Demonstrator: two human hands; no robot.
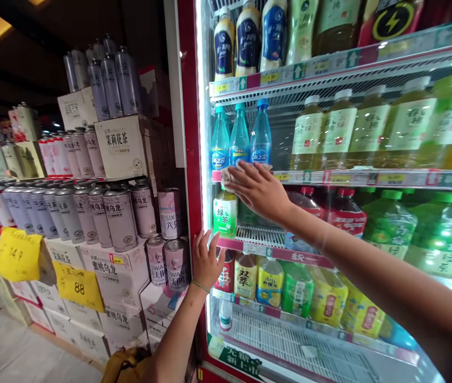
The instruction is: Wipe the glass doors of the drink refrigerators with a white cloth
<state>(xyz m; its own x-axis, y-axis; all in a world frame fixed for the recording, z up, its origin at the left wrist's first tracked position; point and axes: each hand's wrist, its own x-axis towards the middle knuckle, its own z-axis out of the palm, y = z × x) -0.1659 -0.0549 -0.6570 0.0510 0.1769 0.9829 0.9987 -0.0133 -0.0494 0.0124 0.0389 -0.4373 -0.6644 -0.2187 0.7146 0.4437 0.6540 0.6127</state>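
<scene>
My right hand (261,187) reaches across from the right, flat over a crumpled whitish cloth (231,178). It presses the cloth toward the front of the glass-fronted drinks fridge (191,127), level with a shelf's price strip. Just above the fingers stand blue-capped bottles (260,133); a green tea bottle (225,215) shows below the cloth. Lower down, my left hand (207,260) rests with fingers apart against the left edge of the fridge front. Nothing shows in its grasp.
Left of the fridge, cans (120,218) stand in rows on stacked cartons (120,149). Yellow price cards (77,287) hang on the boxes. Pink cans (176,266) stand close beside my left forearm. More bottles (343,127) fill the fridge shelves to the right.
</scene>
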